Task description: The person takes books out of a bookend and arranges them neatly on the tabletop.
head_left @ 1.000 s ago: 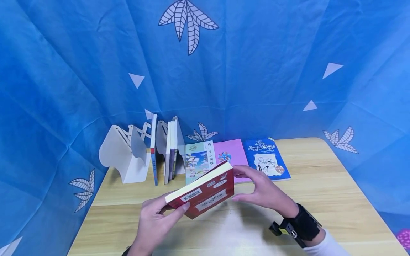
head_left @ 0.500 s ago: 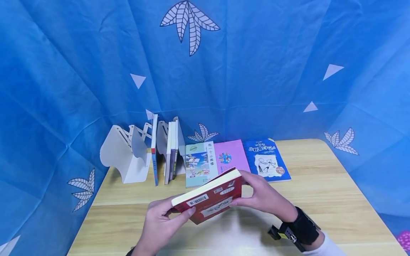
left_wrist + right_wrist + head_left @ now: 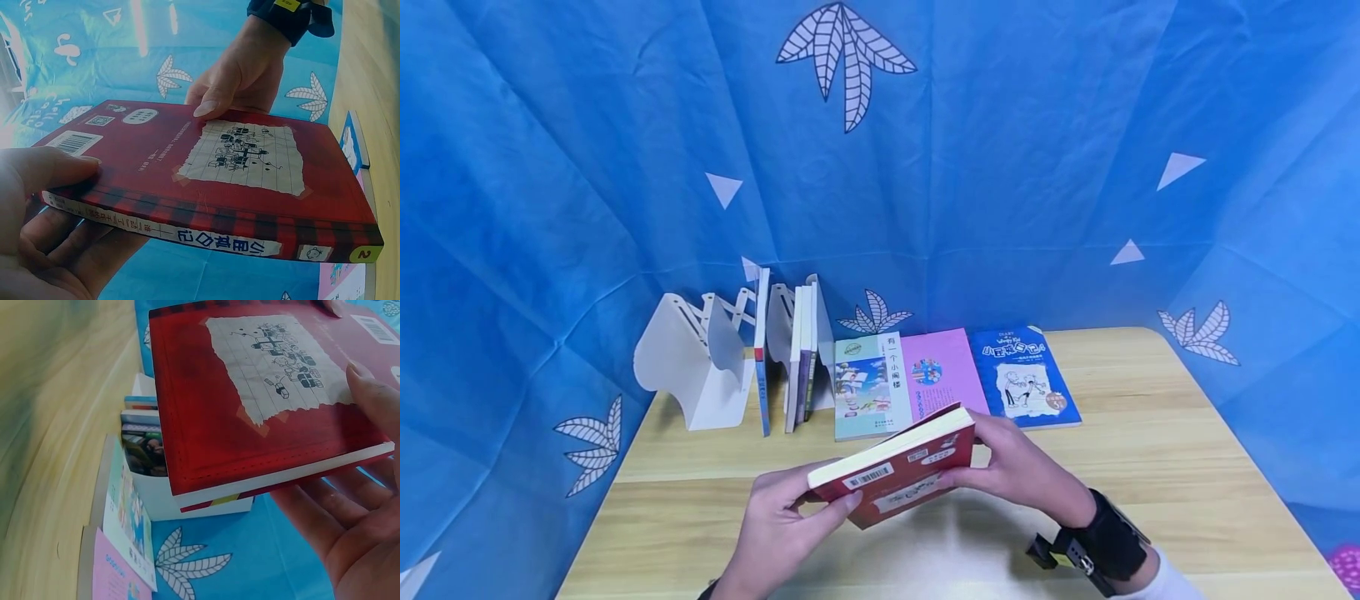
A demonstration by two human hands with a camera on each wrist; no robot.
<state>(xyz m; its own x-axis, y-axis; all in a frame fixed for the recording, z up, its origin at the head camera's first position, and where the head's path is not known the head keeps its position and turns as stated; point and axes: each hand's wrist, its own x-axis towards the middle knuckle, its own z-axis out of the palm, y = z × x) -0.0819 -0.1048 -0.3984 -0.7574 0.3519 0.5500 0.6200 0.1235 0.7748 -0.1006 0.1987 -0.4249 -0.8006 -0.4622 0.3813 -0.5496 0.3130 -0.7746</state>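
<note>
Two hands hold a closed red book [image 3: 917,475] tilted above the front of the table, its back cover with a barcode facing the person. The left hand [image 3: 786,517] grips the book's left end, thumb on the cover and fingers beneath. On the right end, the right hand [image 3: 1018,467] pinches it with the thumb on the cover. In the left wrist view the red book [image 3: 212,169] shows its spine, marked 2, with the left hand [image 3: 56,212] around one end. The right wrist view has the right hand [image 3: 356,512] under the red book [image 3: 206,425].
Behind the hands lie a green-and-white book [image 3: 861,392], a pink book [image 3: 943,367] and a blue book [image 3: 1022,379] side by side. At the left stands a white expandable book rack [image 3: 718,404] with several upright books [image 3: 801,358]. A blue patterned cloth [image 3: 1000,167] hangs behind the table [image 3: 1150,450].
The red book and both hands have moved slightly right and toward the person. The right hand, with fingers spread at the book's edge earlier, now has its thumb on the cover.
</note>
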